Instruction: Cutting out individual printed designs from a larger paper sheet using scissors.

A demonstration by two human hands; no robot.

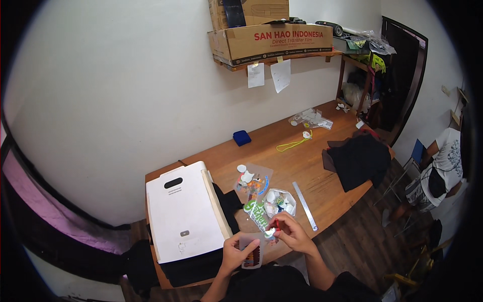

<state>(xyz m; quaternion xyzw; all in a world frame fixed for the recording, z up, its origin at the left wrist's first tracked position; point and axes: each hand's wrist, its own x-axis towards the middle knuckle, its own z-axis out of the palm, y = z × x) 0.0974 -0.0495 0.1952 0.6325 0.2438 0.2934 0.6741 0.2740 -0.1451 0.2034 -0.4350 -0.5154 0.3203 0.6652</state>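
Observation:
My left hand (pixel 235 255) pinches a clear film sheet (pixel 255 257) with a dark and orange print, held low at the table's near edge. Close beside it, my right hand (pixel 293 235) is closed on a small red thing (pixel 276 225) whose kind I cannot make out, and a white scrap (pixel 270 233) shows at its fingertips. Just beyond my hands lies a clear film with green lettering (pixel 255 211). A clear plastic container (pixel 292 194) full of white scraps stands to its right. Farther back rests another printed film (pixel 264 176) with white pieces on it.
A large white-topped machine (pixel 188 216) fills the table's left end, with black cloth by it. A metal ruler (pixel 305 206), blue pouch (pixel 242 138), yellow lanyard (pixel 295 144) and dark folded shirts (pixel 359 158) lie around. Cardboard boxes (pixel 271 45) sit on a shelf. A person (pixel 443 163) sits at right.

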